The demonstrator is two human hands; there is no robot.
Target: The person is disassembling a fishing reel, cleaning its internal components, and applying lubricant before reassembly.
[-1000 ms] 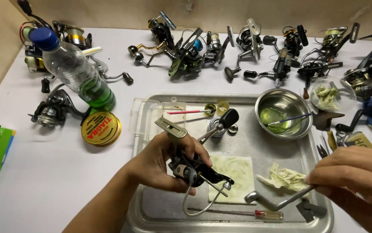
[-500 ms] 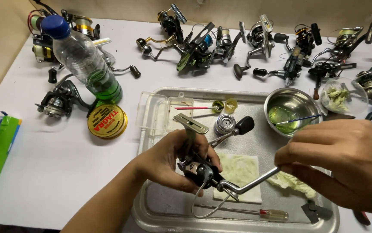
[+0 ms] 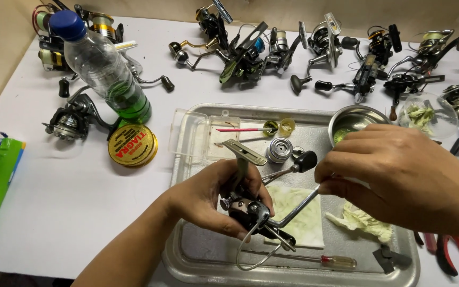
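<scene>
A: Left hand [image 3: 208,199] is wrapped tight around a dark spinning reel body [image 3: 248,210], held just above the metal tray [image 3: 187,255], its flat foot pointing up and its wire bail hanging down toward the tray floor.

B: And the right hand [image 3: 399,178]?

A: Fingers pinched together on a thin metal tool [image 3: 299,206]. The shaft slants down and to the left, and its tip meets the reel right beside the left palm. So the reel sits between the two hands, clamped by the left, touched by the tool from the right.

B: What's under it?

A: A stained white pad [image 3: 298,218] lying in the tray, directly below the reel. A small screwdriver with a clear yellow-and-red handle [image 3: 314,260] lies along the tray's near edge. A silver spool [image 3: 279,150] and a black-knobbed crank handle [image 3: 288,167] lie just behind the reel.

B: Beyond the tray?

A: A steel bowl [image 3: 349,121] peeks out behind the right knuckles; a plastic bottle with green liquid [image 3: 102,66] stands far left, well apart from the hands.
</scene>
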